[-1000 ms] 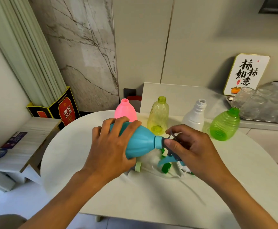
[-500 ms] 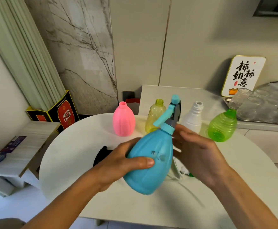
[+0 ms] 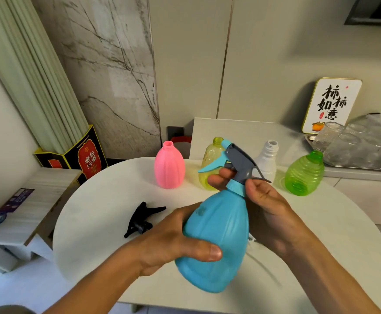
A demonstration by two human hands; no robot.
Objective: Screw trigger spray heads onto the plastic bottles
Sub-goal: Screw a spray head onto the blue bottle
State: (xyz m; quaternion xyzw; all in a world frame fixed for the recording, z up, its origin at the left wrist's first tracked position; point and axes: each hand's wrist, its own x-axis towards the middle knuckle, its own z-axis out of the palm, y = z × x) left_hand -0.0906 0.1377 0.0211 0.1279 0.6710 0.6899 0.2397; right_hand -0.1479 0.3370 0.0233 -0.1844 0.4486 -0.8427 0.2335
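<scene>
A blue bottle is held above the round white table, tilted slightly right. My left hand wraps its body. A grey and blue trigger spray head sits on its neck, and my right hand grips the blue collar under that head. Behind stand a pink bottle, a yellow bottle, a white bottle and a green bottle, all without heads. A black spray head lies on the table to the left.
A counter behind the table carries a tray of clear glasses and a sign with characters. A black and red box and a low shelf are at left. Something white lies under my right wrist, mostly hidden.
The blue bottle went from lying sideways over the pile of heads to upright with the head on its neck. My right hand shifted onto the collar, and the black head came into sight.
</scene>
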